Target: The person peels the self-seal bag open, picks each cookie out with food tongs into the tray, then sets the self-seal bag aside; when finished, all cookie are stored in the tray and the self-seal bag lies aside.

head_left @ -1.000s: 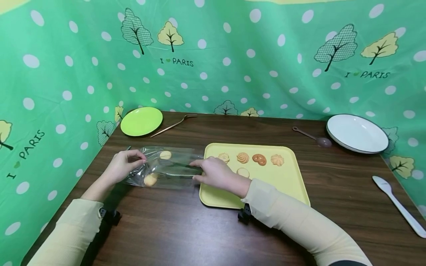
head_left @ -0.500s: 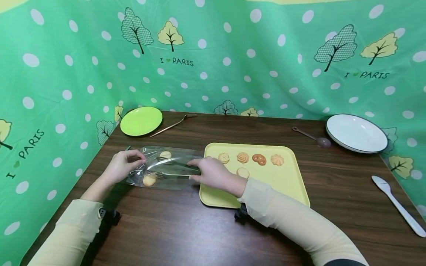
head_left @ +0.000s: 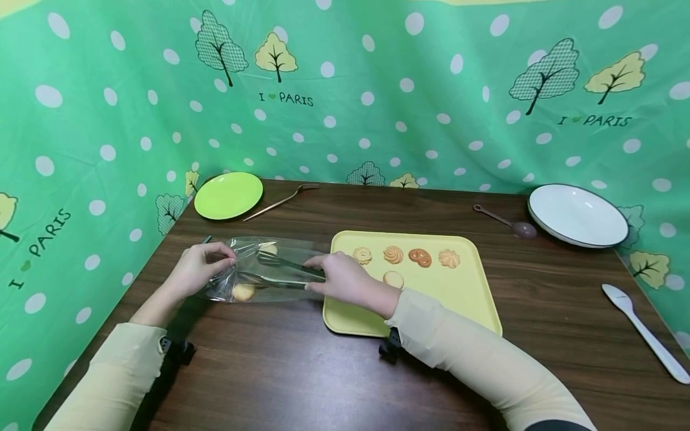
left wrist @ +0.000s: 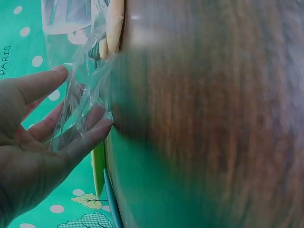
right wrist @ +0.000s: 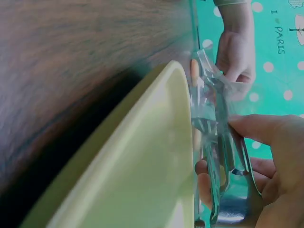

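Note:
A clear plastic bag (head_left: 302, 245) lies on the table with two round cookies inside, a far cookie (head_left: 268, 248) and a near cookie (head_left: 243, 292). My left hand (head_left: 198, 269) pinches the bag's left end between thumb and fingers; in the left wrist view the film (left wrist: 78, 111) bunches among the fingers. My right hand (head_left: 347, 281) grips metal tongs (right wrist: 240, 190), thumb on one arm and fingers on the other. The tongs' arms reach leftward into the bag, spread apart. One tip covers part of the far cookie; the other ends just above the near one.
Right of the bag, a yellow tray (head_left: 442, 299) bears several cookies, including a pretzel-shaped one (head_left: 420, 258). Behind are a green plate (head_left: 229, 196) and a fork (head_left: 280, 203). To the right lie a brown spoon (head_left: 507, 221), a white dish (head_left: 579, 215) and a white spatula (head_left: 644, 329).
My right hand has moved slightly left, pushing the tongs deeper into the bag. A tong tip now overlaps the far cookie. My left hand has stayed put.

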Motion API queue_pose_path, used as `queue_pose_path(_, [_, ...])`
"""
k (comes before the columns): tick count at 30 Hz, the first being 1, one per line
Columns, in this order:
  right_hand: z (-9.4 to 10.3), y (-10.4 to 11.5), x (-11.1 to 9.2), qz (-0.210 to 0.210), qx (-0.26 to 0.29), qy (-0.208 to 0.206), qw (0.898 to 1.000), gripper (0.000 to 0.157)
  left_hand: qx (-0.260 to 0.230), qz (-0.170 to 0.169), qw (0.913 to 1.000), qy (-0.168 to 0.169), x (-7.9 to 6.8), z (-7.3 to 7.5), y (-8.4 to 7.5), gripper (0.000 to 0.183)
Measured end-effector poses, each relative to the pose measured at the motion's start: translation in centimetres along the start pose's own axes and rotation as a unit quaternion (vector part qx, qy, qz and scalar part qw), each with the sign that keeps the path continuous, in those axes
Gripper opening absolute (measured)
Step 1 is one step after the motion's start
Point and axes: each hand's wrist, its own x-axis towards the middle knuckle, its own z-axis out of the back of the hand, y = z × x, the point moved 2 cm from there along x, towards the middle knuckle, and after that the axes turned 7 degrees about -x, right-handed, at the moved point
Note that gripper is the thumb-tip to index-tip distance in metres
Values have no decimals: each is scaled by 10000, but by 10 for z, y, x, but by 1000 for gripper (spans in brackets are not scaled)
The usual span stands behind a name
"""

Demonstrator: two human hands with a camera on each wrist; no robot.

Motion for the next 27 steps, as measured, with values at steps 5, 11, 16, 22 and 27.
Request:
queue_pose_path(5, [-1,6,0,18,-158,133,9998,50,22,3,10000,-9,-1,0,0,5])
queue_pose_path(11, [-1,12,-4,57,-512,-34,9987,48,69,-56,10000,-45,0,0,0,6])
queue_pose_path(16, [0,12,-6,31,-758,-231,9969,48,19,-72,9999,-78,0,2,-1,5])
queue_pose_path(22, [4,9,-8,-55,-746,-325,9967,49,10,-84,9999,-70,0,3,-2,5])
queue_pose_path(27, [4,5,-7,186,-327,-120,9992,49,-60,25,10000,-54,0,3,-2,5])
